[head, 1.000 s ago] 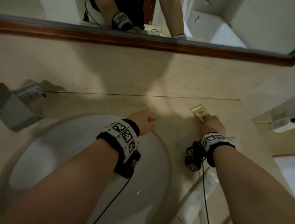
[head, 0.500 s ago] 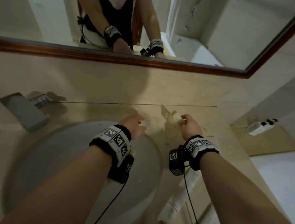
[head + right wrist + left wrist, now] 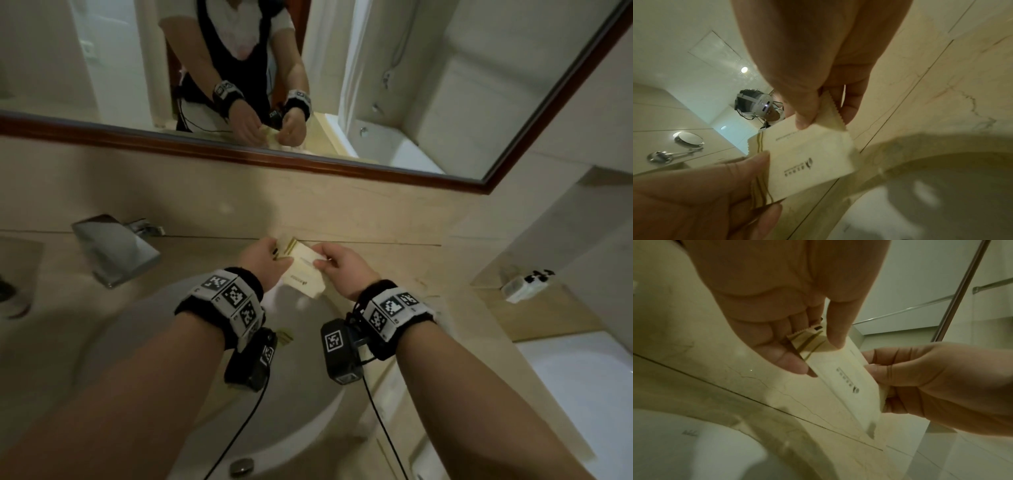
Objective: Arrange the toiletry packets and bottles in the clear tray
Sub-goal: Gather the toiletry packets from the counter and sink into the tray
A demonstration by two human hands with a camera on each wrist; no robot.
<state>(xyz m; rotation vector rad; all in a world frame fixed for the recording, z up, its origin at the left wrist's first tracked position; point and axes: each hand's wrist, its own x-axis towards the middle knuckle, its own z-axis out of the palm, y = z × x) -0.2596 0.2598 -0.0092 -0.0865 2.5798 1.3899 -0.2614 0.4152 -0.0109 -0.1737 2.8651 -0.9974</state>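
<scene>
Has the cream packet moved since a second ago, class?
Yes. The cream packet was lying on the counter under the right hand. Now it is lifted off it, held between that hand and the left hand, closer to the basin.

We hold both forearms stretched forward side by side, each wrist wrapped in a black band with printed markers and a small black camera unit slung beneath it. Our left hand (image 3: pixel 263 258) is turned palm inward, its thumb and fingertips (image 3: pixel 786 361) pinching the striped end of a cream packet (image 3: pixel 303 274). Our right hand (image 3: pixel 342 269) faces it from the other side, thumb on top and fingers curled beneath, gripping the packet's opposite end. The two hands are close together, joined only by the packet.
</scene>
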